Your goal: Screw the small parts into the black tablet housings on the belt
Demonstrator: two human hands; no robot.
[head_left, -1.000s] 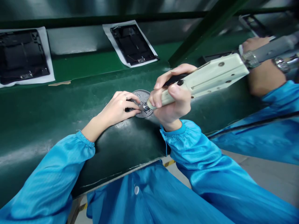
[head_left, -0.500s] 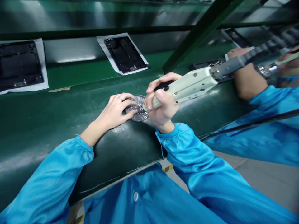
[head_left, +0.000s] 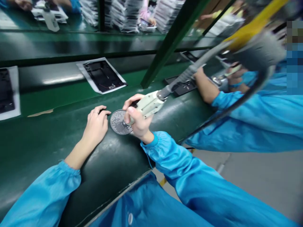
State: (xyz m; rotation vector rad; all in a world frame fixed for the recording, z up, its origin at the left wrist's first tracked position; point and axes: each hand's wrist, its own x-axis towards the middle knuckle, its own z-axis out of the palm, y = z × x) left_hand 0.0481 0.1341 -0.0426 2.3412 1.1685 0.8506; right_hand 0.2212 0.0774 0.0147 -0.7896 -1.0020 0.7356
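Note:
My right hand (head_left: 141, 123) is wrapped round a pale electric screwdriver (head_left: 151, 103), which slants down to the left. Its tip end is at a round metal dish (head_left: 117, 121) full of small holes, lying on the green bench (head_left: 78, 94); the fingers partly hide the contact. My left hand (head_left: 96, 123) rests on the bench just left of the dish, fingers bent and a little apart, with nothing visible in them. A ring shows on one finger. Beyond the hands, a black tablet housing (head_left: 103, 74) with thin wires lies on a white sheet.
Another black housing (head_left: 6, 90) lies at the left edge. A green post (head_left: 163, 47) slants up behind the screwdriver. The tool's thick cable (head_left: 184, 75) runs up right. At right, a co-worker's arm (head_left: 205, 85) reaches over a black tray (head_left: 181, 86). Stacked sheets (head_left: 124, 15) stand behind.
My left hand has come away from the dish and screwdriver tip to the left. My right hand still holds the screwdriver at the dish. The view has tilted up, showing more of the background.

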